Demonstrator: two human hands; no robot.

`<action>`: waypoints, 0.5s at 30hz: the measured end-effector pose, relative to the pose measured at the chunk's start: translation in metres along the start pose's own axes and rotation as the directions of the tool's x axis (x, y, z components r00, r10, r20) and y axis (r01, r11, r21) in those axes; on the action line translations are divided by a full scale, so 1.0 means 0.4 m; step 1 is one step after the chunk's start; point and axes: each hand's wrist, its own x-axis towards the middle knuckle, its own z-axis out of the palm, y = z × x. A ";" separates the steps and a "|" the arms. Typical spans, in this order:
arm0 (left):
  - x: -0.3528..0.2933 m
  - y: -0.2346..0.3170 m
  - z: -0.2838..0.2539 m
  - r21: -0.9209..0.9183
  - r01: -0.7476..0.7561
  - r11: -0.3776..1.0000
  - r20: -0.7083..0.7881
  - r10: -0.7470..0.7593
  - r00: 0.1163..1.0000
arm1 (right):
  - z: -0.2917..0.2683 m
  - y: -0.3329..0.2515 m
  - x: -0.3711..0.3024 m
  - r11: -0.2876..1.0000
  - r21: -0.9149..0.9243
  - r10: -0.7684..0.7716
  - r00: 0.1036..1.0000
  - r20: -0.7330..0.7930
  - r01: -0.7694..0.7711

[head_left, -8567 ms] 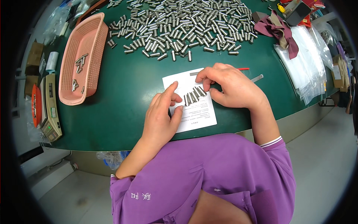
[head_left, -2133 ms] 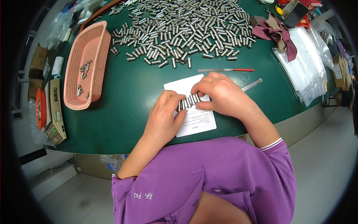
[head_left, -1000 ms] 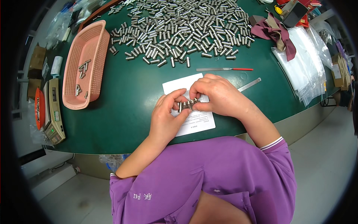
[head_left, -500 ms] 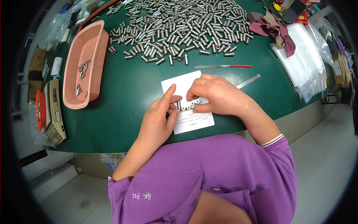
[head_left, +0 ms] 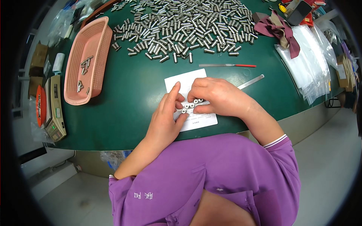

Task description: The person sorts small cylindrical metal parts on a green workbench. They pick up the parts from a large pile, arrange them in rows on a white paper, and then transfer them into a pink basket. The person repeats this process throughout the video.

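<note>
A white printed sheet [head_left: 201, 119] lies on the green table, with both hands over it. My right hand [head_left: 220, 96] is closed around a small cluster of metal cylindrical pins [head_left: 192, 105], thumb on the near side and fingers on the far side. Their round ends, each with a hole, face up. A single metal pin [head_left: 184, 111] is held between my left hand's [head_left: 166, 111] thumb and curled fingers, end up, right beside that cluster. The left index finger points away over the paper. Fingers hide part of the pins.
Beyond the sheet spreads a big pile of metal pins [head_left: 181, 30]. A pink basket [head_left: 100, 71] with several pins stands left, near a scale [head_left: 55, 109]. A red-handled file [head_left: 226, 65], a metal strip [head_left: 250, 81], plastic bags [head_left: 305, 64] and a maroon cloth [head_left: 277, 28] lie right.
The pin at my left fingers showed its long side before; now its holed end faces up, slightly nearer me. My right hand stays around its cluster.
</note>
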 end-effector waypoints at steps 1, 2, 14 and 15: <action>0.005 0.001 -0.002 0.045 -0.031 0.999 -0.001 0.031 1.000 | 0.001 0.002 0.001 1.000 0.001 -0.022 1.000 -0.019 0.022; 0.007 0.001 -0.004 0.090 -0.061 0.994 -0.001 0.061 0.998 | 0.002 0.003 0.002 0.999 0.001 -0.043 0.998 -0.038 0.043; 0.020 0.005 0.010 0.139 -0.145 0.980 -0.153 0.166 0.974 | 0.000 -0.005 0.009 0.995 -0.065 -0.085 0.989 -0.121 0.078; 0.023 0.002 0.011 0.148 -0.123 0.981 -0.137 0.143 0.980 | 0.001 -0.002 0.010 0.996 -0.076 -0.063 0.993 -0.101 0.055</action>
